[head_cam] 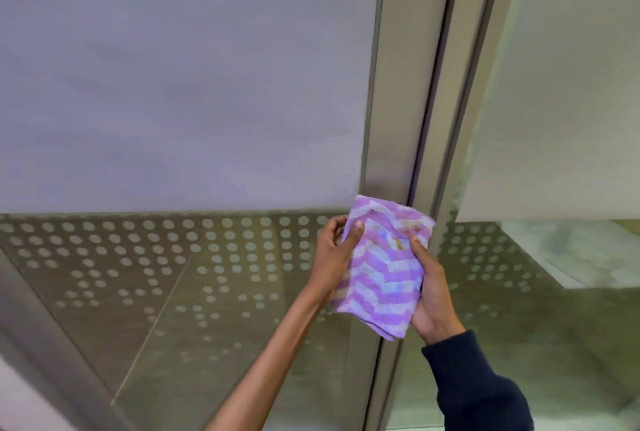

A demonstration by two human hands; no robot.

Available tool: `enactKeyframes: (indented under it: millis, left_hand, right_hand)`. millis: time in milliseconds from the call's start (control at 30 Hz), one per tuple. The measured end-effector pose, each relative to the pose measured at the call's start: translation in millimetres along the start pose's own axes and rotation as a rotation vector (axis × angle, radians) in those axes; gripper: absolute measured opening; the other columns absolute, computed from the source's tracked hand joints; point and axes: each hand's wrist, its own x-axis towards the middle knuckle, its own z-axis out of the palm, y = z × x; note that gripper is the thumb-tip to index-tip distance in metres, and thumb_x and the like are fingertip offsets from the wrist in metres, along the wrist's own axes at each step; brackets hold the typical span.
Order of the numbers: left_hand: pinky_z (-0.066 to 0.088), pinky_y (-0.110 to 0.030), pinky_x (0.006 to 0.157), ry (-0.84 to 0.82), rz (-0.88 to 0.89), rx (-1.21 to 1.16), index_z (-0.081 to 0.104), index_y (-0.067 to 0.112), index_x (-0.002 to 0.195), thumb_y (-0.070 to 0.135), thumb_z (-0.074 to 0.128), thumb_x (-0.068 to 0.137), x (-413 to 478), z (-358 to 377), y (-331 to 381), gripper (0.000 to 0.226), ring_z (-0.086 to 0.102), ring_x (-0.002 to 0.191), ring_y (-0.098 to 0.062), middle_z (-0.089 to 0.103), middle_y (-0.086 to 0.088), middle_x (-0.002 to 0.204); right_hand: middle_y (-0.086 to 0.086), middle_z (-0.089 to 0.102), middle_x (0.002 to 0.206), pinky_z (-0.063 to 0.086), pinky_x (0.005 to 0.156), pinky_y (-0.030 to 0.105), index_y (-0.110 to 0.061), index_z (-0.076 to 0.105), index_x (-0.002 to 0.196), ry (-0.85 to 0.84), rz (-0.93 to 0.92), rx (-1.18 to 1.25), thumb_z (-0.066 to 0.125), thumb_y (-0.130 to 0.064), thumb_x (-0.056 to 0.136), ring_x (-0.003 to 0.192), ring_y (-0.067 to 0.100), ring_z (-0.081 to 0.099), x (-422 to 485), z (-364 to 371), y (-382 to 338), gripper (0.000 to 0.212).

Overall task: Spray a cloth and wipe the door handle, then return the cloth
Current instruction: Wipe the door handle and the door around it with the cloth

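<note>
A folded purple and white zigzag cloth [379, 268] with brownish stains near its top is held up in front of a glass door. My left hand [334, 254] grips its left edge, thumb over the front. Its right side and underside rest in my right hand [431, 292], whose thumb presses on the stained area. The cloth covers the spot where the metal door frame [391, 119] meets the neighbouring frame. No door handle or spray bottle is in view.
The frosted glass door panel [180, 77] fills the left, with a band of white dots [156, 257] below it. A second frosted glass panel [561, 84] stands to the right. A dark gap runs between the two vertical frames.
</note>
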Motion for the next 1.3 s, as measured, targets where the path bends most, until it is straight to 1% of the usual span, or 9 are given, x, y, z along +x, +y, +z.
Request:
enactKeyframes:
  millis: [267, 400, 467, 600, 700, 767, 833, 1033, 1300]
  left_hand:
    - [0.049, -0.014, 0.083, 0.259, 0.297, 0.239, 0.059, 0.018, 0.116, 0.023, 0.071, 0.091, 11, -37, 2, 0.028, 0.063, 0.099, -0.005, 0.065, -0.001, 0.113]
    - [0.043, -0.032, 0.104, 0.47, 0.6, 0.539, 0.055, 0.019, 0.123, 0.023, 0.062, 0.095, 20, -49, 5, 0.029, 0.049, 0.126, -0.013, 0.051, 0.0, 0.131]
    - [0.03, -0.04, 0.116, 0.548, 0.667, 0.7, 0.051, 0.019, 0.131, 0.025, 0.058, 0.094, 29, -50, 5, 0.038, 0.039, 0.138, -0.016, 0.042, -0.001, 0.144]
    - [0.003, -0.047, 0.121, 0.531, 0.671, 0.949, 0.026, 0.014, 0.155, 0.037, 0.046, 0.098, 51, -50, 6, 0.065, 0.01, 0.155, -0.018, 0.016, -0.004, 0.165]
    - [-0.006, -0.049, 0.123, 0.5, 0.713, 1.085, 0.008, 0.017, 0.159, 0.042, 0.035, 0.101, 66, -50, 3, 0.068, -0.002, 0.156, -0.017, 0.0, -0.003, 0.168]
    - [-0.01, -0.049, 0.123, 0.496, 0.729, 1.149, 0.0, 0.019, 0.159, 0.041, 0.03, 0.102, 76, -50, 1, 0.068, -0.008, 0.155, -0.017, -0.01, 0.0, 0.167]
    - [-0.012, -0.048, 0.123, 0.503, 0.732, 1.186, -0.007, 0.019, 0.158, 0.038, 0.026, 0.103, 83, -50, 0, 0.067, -0.012, 0.154, -0.016, -0.015, 0.002, 0.166]
    - [-0.019, -0.039, 0.122, 0.503, 0.791, 1.172, -0.017, 0.021, 0.155, 0.037, 0.01, 0.105, 95, -53, -8, 0.059, -0.021, 0.152, -0.013, -0.026, 0.007, 0.163]
    - [-0.021, -0.037, 0.121, 0.597, 0.848, 1.219, -0.021, 0.018, 0.154, 0.038, 0.005, 0.104, 109, -53, -17, 0.059, -0.028, 0.149, -0.013, -0.032, 0.004, 0.161]
  right_hand:
    - [0.014, 0.066, 0.127, 0.052, 0.094, 0.05, -0.013, 0.061, 0.131, 0.045, -0.089, 0.132, 0.056, -0.045, 0.094, 0.112, 0.032, 0.066, -1, 25, 14, 0.05]
    - [0.006, 0.071, 0.117, 0.057, 0.085, 0.043, -0.019, 0.063, 0.124, 0.12, -0.346, 0.113, 0.054, -0.045, 0.094, 0.106, 0.026, 0.069, -7, 26, -1, 0.041]
    - [0.007, 0.065, 0.128, 0.052, 0.097, 0.048, -0.018, 0.055, 0.135, 0.179, -0.509, 0.049, 0.051, -0.044, 0.096, 0.117, 0.026, 0.064, -8, 26, -11, 0.046]
    - [0.004, 0.058, 0.138, 0.041, 0.109, 0.047, -0.02, 0.047, 0.139, 0.356, -0.856, -0.279, 0.047, -0.043, 0.1, 0.127, 0.019, 0.055, 2, 24, -15, 0.046]
    - [0.005, 0.062, 0.118, 0.049, 0.091, 0.045, -0.012, 0.053, 0.126, 0.517, -1.006, -0.526, 0.049, -0.06, 0.093, 0.107, 0.021, 0.06, 17, 16, -6, 0.058]
    - [0.004, 0.054, 0.139, 0.044, 0.1, 0.054, -0.02, 0.046, 0.14, 0.448, -1.158, -0.719, 0.054, -0.038, 0.095, 0.123, 0.033, 0.053, 35, 9, 0, 0.049]
    - [-0.003, 0.031, 0.16, 0.015, 0.119, 0.058, -0.029, 0.029, 0.153, 0.338, -1.328, -1.066, 0.052, -0.008, 0.087, 0.149, 0.027, 0.023, 57, -1, 8, 0.072]
    - [0.008, 0.027, 0.159, -0.007, 0.12, 0.055, -0.033, 0.017, 0.154, 0.262, -1.285, -1.608, 0.053, -0.019, 0.09, 0.152, 0.021, 0.01, 107, -32, 28, 0.075]
    - [-0.011, -0.005, 0.165, -0.018, 0.119, 0.045, -0.025, 0.002, 0.156, 0.27, -1.292, -1.806, 0.047, -0.023, 0.084, 0.152, 0.013, -0.002, 128, -41, 31, 0.085]
